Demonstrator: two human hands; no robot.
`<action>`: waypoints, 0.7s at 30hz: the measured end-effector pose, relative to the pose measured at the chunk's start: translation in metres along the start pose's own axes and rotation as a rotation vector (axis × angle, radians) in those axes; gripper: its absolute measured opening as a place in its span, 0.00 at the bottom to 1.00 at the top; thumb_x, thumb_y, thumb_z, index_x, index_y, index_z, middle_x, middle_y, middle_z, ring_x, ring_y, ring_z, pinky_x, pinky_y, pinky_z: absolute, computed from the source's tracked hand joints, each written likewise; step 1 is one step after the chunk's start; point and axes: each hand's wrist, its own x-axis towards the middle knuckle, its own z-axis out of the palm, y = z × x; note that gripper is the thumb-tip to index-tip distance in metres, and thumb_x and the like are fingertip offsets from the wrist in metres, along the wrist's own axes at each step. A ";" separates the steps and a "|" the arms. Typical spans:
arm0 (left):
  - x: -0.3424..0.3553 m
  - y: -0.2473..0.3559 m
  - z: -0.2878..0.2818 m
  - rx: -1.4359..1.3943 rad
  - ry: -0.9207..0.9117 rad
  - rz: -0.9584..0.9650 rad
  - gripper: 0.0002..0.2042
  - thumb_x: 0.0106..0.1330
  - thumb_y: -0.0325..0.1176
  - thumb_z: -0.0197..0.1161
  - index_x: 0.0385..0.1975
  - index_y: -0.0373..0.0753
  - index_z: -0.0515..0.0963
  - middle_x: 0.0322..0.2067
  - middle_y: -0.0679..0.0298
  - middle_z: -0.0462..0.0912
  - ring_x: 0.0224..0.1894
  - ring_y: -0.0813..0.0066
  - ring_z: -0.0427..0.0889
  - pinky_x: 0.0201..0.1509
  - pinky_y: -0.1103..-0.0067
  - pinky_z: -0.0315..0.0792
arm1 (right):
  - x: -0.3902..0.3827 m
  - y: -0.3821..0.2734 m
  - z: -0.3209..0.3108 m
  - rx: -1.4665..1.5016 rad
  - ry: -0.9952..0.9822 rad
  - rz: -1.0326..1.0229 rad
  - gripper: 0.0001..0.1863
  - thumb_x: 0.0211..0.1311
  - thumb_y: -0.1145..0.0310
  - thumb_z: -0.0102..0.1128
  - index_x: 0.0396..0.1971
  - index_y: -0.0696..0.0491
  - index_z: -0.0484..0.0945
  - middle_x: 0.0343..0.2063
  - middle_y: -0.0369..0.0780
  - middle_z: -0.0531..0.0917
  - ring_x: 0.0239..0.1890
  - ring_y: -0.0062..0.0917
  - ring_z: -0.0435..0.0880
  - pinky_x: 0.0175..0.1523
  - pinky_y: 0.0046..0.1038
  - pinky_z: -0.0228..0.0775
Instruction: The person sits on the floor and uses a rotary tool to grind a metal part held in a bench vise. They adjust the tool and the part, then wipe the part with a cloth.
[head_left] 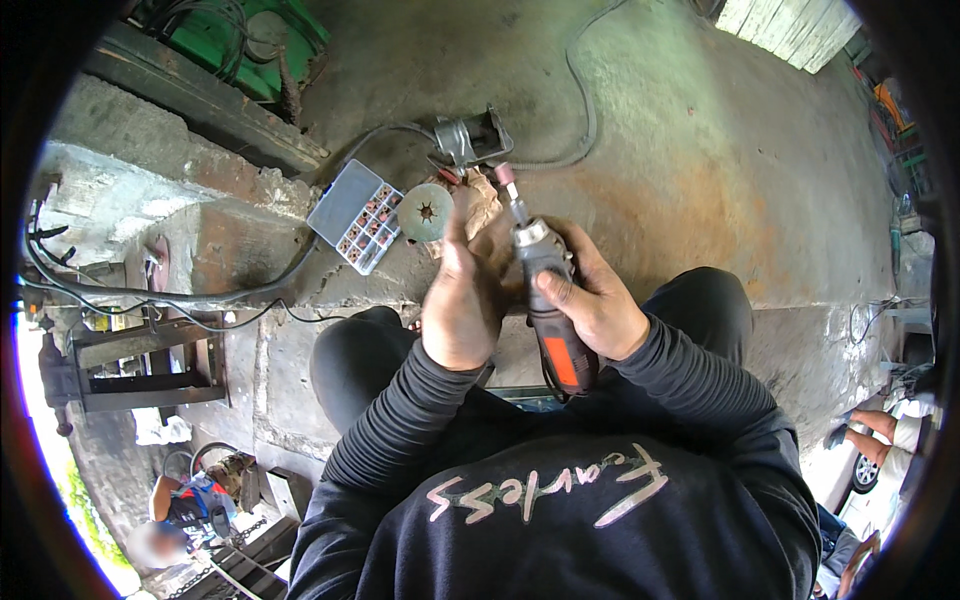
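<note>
My right hand (598, 297) is wrapped round a black and orange rotary tool (556, 335), its thumb lying across the body. The tool points away from me, with a pinkish grinding stone (505, 174) on its tip. My left hand (464, 308) is beside the tool with its thumb and fingers stretched out, slightly blurred, and nothing shows in it. Just beyond it a round greenish disc (419, 221) with a star-shaped hole lies by crumpled brown paper (484, 203). To its left sits an open clear plastic case (352, 203) holding small reddish bits in compartments.
A grey metal clamp-like piece (474, 138) stands beyond the paper. A thick cable (588, 105) curves over the concrete floor, and another cable (220, 296) runs at left. A metal frame (150, 365) stands lower left. Other people (205, 505) are at the lower left and right edges.
</note>
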 end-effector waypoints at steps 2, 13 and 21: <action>-0.006 -0.013 0.000 0.352 -0.039 -0.094 0.50 0.66 0.62 0.62 0.78 0.44 0.41 0.71 0.50 0.60 0.73 0.55 0.60 0.74 0.60 0.58 | 0.004 0.000 0.001 -0.044 0.112 -0.055 0.31 0.75 0.59 0.56 0.68 0.59 0.57 0.52 0.41 0.74 0.53 0.22 0.73 0.62 0.25 0.66; -0.009 -0.010 0.004 0.801 -0.094 -0.200 0.33 0.53 0.34 0.79 0.56 0.29 0.69 0.40 0.61 0.81 0.42 0.76 0.77 0.50 0.75 0.75 | 0.009 -0.049 -0.051 -0.120 0.144 -0.042 0.22 0.76 0.59 0.52 0.56 0.63 0.76 0.43 0.41 0.83 0.46 0.25 0.80 0.54 0.28 0.72; -0.006 -0.013 0.009 1.076 -0.167 -0.194 0.32 0.50 0.32 0.80 0.53 0.31 0.71 0.41 0.61 0.80 0.45 0.75 0.76 0.54 0.74 0.72 | 0.015 -0.028 -0.061 0.311 0.076 0.054 0.13 0.70 0.69 0.63 0.50 0.60 0.80 0.41 0.40 0.86 0.49 0.26 0.84 0.54 0.28 0.75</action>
